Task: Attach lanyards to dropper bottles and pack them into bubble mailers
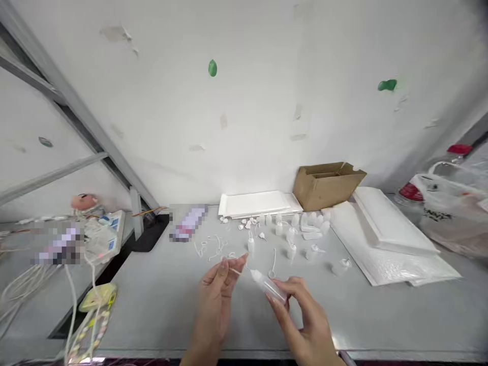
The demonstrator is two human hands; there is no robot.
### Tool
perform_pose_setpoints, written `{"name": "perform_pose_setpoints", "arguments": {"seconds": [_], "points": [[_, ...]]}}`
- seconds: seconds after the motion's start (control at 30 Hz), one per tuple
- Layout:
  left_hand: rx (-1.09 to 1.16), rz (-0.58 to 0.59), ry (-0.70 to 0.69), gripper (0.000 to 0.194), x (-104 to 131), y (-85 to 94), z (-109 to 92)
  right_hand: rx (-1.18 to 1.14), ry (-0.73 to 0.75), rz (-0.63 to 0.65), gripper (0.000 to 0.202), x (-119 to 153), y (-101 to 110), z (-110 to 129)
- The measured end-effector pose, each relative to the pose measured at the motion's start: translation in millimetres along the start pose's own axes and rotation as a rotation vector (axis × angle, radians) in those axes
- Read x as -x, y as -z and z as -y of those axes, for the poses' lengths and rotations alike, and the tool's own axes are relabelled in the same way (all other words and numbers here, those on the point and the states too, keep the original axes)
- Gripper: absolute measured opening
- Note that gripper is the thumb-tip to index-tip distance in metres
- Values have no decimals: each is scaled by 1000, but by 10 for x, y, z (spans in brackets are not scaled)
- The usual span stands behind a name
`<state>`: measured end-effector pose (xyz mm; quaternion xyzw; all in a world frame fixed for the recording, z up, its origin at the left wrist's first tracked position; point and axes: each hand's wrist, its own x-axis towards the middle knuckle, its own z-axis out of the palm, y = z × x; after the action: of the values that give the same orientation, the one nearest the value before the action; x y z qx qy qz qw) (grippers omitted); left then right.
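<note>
My right hand (305, 323) is closed around a small translucent squeeze bottle (271, 288), tilted so its thin needle tip points up and left. My left hand (216, 292) pinches a thin white strap (235, 271) between thumb and fingers, close to the needle tip; whether the two touch I cannot tell. Just beyond my hands stands a small upright bottle (250, 245). Several loose white looped straps (218, 244) lie to the left of it, and another looped strap (273, 263) is near the held bottle. Several more small bottles (292, 235) stand or lie further right.
Behind the bottles are flat white packets (255, 203) and an open cardboard box (330, 185). White padded envelopes (396, 229) and a plastic bag (453, 213) occupy the right. Blurred-out phone-like object (189, 222), cables (72, 295) and a yellow case (98, 297) lie left.
</note>
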<state>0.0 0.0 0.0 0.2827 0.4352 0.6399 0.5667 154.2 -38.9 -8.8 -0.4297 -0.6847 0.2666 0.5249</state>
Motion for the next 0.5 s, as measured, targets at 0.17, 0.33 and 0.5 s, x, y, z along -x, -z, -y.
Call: {"name": "perform_pose_setpoints", "arguments": {"seconds": [0.17, 0.33, 0.5], "points": [[-399, 19, -360, 10, 68, 135, -73, -63, 19, -33, 20, 18, -13, -6], [-699, 319, -841, 21, 28, 145, -199, -69, 78, -20, 24, 30, 39, 6], [-789, 416, -989, 24, 3, 130, -263, -1, 130, 26, 23, 6, 74, -9]]}}
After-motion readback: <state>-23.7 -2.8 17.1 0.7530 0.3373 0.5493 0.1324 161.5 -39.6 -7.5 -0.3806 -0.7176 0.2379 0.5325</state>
